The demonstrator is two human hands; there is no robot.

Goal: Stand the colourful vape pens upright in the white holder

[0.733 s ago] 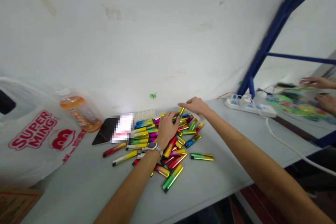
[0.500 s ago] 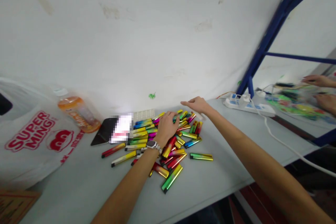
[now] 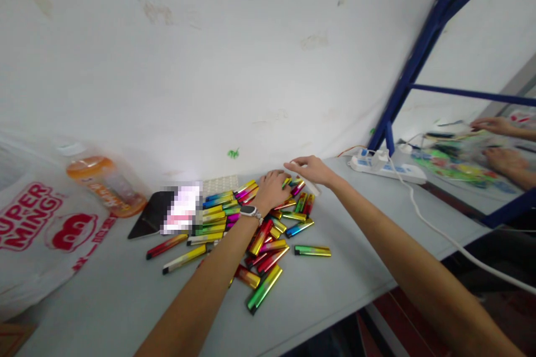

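One green-and-gold, slim metallic stick (image 3: 264,289) is seen at the near edge of the heap of shiny multicoloured sticks (image 3: 261,238) (too overlapped to be counted); one matching stick (image 3: 312,251) is set apart, right of the heap. The left hand (image 3: 272,188) is now shifted toward the heap's far side, so that part is apparently being handled. At the heap's far right edge, the right hand (image 3: 313,170) is held half-curled; for neither can a grasp be told.
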